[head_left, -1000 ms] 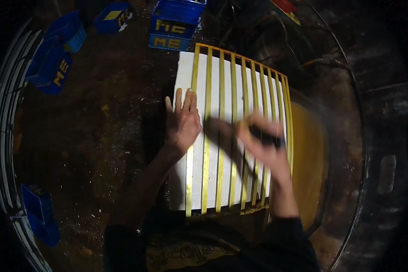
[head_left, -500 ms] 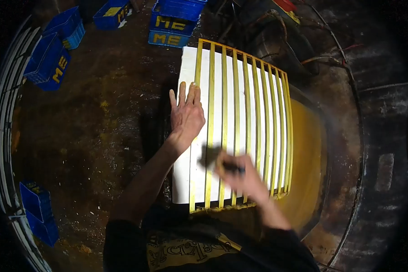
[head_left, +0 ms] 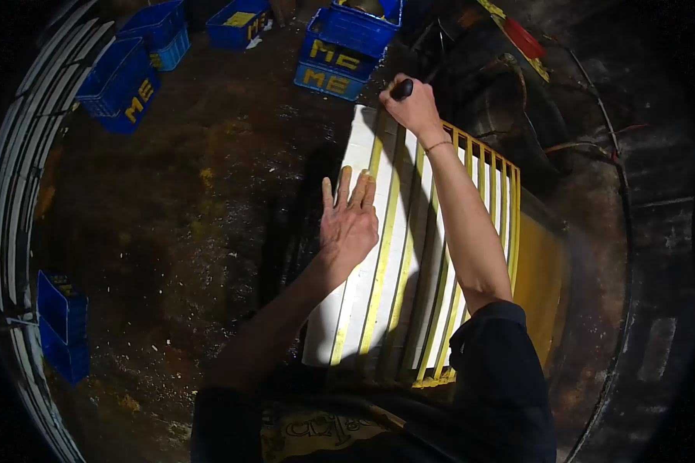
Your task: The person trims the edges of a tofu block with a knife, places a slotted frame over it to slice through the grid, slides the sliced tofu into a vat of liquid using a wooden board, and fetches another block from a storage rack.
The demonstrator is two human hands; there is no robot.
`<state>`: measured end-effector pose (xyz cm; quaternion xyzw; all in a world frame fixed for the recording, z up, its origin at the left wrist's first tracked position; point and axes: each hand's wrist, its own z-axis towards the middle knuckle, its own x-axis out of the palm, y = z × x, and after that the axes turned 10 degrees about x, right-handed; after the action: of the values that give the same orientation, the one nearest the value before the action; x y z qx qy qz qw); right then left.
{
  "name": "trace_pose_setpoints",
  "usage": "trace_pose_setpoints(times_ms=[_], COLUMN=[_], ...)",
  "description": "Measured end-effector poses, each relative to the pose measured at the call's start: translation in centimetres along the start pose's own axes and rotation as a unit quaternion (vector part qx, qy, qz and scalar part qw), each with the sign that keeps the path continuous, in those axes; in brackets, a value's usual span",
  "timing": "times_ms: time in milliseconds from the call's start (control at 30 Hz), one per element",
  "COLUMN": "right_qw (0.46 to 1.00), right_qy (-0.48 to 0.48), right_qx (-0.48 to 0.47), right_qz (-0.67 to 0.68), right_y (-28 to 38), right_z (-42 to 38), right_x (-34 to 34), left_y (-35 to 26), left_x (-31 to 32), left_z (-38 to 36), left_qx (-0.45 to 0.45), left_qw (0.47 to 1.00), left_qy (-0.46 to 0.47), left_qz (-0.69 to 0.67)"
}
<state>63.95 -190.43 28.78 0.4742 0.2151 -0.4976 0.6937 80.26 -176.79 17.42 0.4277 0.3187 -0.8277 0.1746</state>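
A white slab (head_left: 359,139) lies beneath a frame of parallel yellow slats (head_left: 376,289). On the slab's left part and the leftmost slat rests my left hand (head_left: 350,228), flat with its fingers spread. My right hand (head_left: 414,106) is at the far edge of the frame, its fingers wrapped round a tool with a dark rounded handle (head_left: 401,89). The tool's working end is hidden by the hand. My right forearm crosses over the slats and casts a shadow on the slab.
Stacked blue crates (head_left: 328,68) stand just beyond the slab. More blue crates (head_left: 123,89) are at the upper left, and another (head_left: 63,328) at the lower left. A yellowish surface (head_left: 539,270) lies right of the frame. Hoses (head_left: 579,147) run along the far right.
My right hand has moved from the near part of the slats to their far end with the tool. My left hand stays flat on the slab. The view has shifted.
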Motion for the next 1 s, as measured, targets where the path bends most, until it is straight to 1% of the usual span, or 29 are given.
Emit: trace_pose_setpoints(times_ms=[67, 167, 233, 300, 367, 433, 500, 567, 633, 667, 700, 733, 767, 800, 833, 867, 900, 933, 967, 1000], right_qw=[0.993, 0.992, 0.991, 0.981, 0.973, 0.973, 0.951, 0.952, 0.916, 0.922, 0.927, 0.936, 0.925, 0.914, 0.896, 0.897, 0.891, 0.880, 0.863, 0.817], right_qy=[0.075, 0.072, 0.118, 0.144, 0.171, 0.185, 0.223, 0.216, 0.282, 0.277, 0.271, 0.241, 0.195, 0.146, 0.094, 0.062, 0.044, -0.033, -0.109, -0.127], right_qx=[0.059, 0.032, 0.039, 0.111, 0.154, 0.135, 0.206, 0.208, 0.274, 0.266, 0.260, 0.252, 0.284, 0.325, 0.371, 0.391, 0.403, 0.425, 0.444, 0.526], right_qz=[-0.076, -0.103, -0.058, -0.067, -0.016, -0.010, 0.053, 0.054, 0.075, 0.044, 0.012, 0.054, 0.160, 0.192, 0.225, 0.198, 0.202, 0.209, 0.213, 0.198], right_y=[0.4, 2.4, 4.9, 8.1, 12.0, 15.3, 18.1, 20.0, 21.5, 21.6, 21.1, 20.3, 20.5, 21.0, 21.8, 22.1, 21.6, 20.4, 19.0, 18.0], right_z=[0.1, -3.3, -8.0, -13.7, -20.2, -26.3, -31.7, -35.9, -38.0, -39.7, -41.9, -44.0, -45.4, -46.4, -47.3, -48.0, -49.3, -51.2, -52.8, -53.9], right_x=[0.3, -1.2, -2.8, -4.5, -6.7, -8.3, -10.2, -11.1, -12.3, -11.6, -10.4, -9.8, -10.4, -11.1, -11.8, -12.2, -11.2, -9.2, -7.1, -4.9], left_y=[0.2, -0.3, -0.7, -1.6, -2.3, -3.9, -3.8, -1.5, 2.1, 3.1, 3.3, 3.4, 3.1, 1.9, 1.0, 0.3, -0.6, -1.6, -2.1, -2.5], left_x=[-0.1, -0.5, -1.7, -3.9, -4.9, -7.4, -10.1, -11.5, -11.0, -11.4, -11.4, -11.5, -12.1, -12.1, -11.3, -10.4, -9.4, -9.0, -8.2, -7.3], left_z=[0.0, -0.9, -3.0, -5.9, -10.5, -15.4, -19.5, -23.1, -25.0, -23.9, -22.8, -21.6, -19.8, -18.1, -16.8, -15.1, -13.4, -11.9, -10.7, -9.9], left_qx=[0.005, -0.024, -0.014, -0.044, -0.042, -0.073, -0.091, -0.079, -0.058, -0.084, -0.071, -0.055, -0.042, -0.050, -0.040, 0.005, 0.053, 0.105, 0.124, 0.177], left_qw=[1.000, 0.999, 0.999, 0.995, 0.993, 0.978, 0.959, 0.966, 0.974, 0.973, 0.973, 0.971, 0.969, 0.965, 0.964, 0.964, 0.961, 0.961, 0.957, 0.958], left_qy=[0.006, -0.002, 0.017, 0.053, 0.069, 0.113, 0.188, 0.161, 0.094, 0.101, 0.109, 0.102, 0.090, 0.082, 0.098, 0.107, 0.116, 0.124, 0.137, 0.153], left_qz=[-0.001, -0.032, -0.026, -0.070, -0.084, -0.158, -0.193, -0.185, -0.197, -0.189, -0.190, -0.208, -0.225, -0.243, -0.243, -0.243, -0.244, -0.223, -0.222, -0.165])
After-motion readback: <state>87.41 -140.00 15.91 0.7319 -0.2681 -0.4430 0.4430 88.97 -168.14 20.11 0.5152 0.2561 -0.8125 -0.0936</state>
